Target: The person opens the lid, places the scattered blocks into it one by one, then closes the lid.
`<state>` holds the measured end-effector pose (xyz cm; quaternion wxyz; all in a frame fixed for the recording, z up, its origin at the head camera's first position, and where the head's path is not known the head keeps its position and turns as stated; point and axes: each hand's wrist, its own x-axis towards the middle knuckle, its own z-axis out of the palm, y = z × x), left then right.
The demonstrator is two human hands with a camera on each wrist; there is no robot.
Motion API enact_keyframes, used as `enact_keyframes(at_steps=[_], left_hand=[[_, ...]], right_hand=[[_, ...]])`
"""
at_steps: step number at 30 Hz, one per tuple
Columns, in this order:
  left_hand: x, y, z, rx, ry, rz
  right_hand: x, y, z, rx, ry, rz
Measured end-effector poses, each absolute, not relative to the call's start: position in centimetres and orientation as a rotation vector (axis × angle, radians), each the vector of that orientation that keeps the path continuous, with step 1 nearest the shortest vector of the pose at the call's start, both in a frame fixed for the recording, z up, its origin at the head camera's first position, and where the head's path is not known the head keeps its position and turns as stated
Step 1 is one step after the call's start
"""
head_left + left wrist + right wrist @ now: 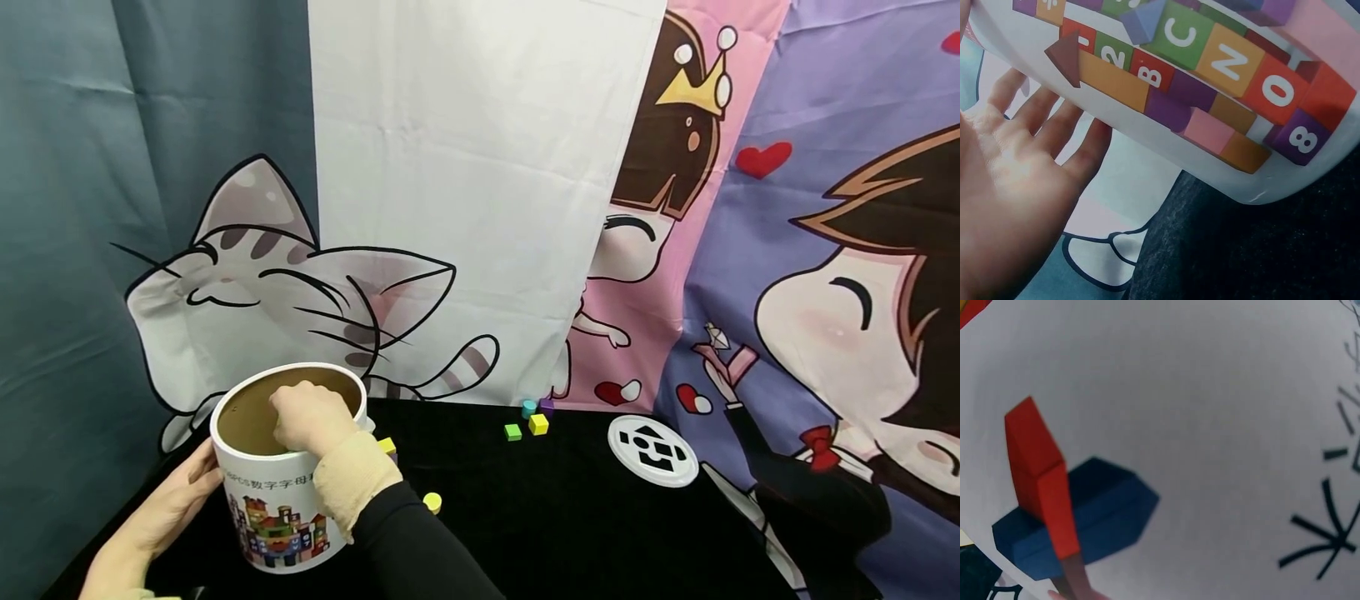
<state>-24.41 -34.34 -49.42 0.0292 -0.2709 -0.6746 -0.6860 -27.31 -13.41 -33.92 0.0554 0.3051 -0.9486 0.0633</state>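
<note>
A white bucket [251, 471] with a picture of coloured blocks printed on it stands at the left of the head view, its top uncovered. My left hand [168, 508] touches the bucket's left side. In the left wrist view that hand [1022, 181] has its fingers extended against the printed wall [1129, 109]. My right hand [311, 417] reaches over the rim into the bucket; its fingertips are hidden inside, and so is anything they may touch. The right wrist view is filled by the bucket's outer wall [1210, 394] and its print.
On the black cloth [555, 517] lie a green block [513, 432], a yellow cube [538, 424], a teal cylinder [528, 408] and a purple block [547, 407]. A yellow round piece [432, 502] lies nearer. A white lid with cutouts [652, 472] rests at the right.
</note>
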Motion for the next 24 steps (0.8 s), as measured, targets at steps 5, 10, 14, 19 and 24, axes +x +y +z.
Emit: enact_keyframes(at_steps=[5, 10, 14, 19, 24], left_hand=[[-24.38, -34.40, -49.61, -0.845, -2.070, -2.126], [-24.52, -34.44, -49.60, -0.845, -2.064, -2.132], [-24.53, -34.45, -49.62, -0.843, -2.063, -2.134], [-24.57, -34.48, -49.74, -0.826, -2.072, -2.133], [-24.62, -34.59, -49.91, -0.820, -2.071, -2.141]], right_hand=[[-27.36, -13.57, -34.16, 0.924, -2.895, 0.165], [-27.57, -13.70, -34.29, 0.917, -2.902, 0.156], [-27.66, -13.78, -34.30, 0.923, -2.909, 0.147], [-27.67, -13.74, -34.26, 0.912, -2.903, 0.143], [-27.63, -13.54, -34.08, 0.915, -2.831, 0.159]])
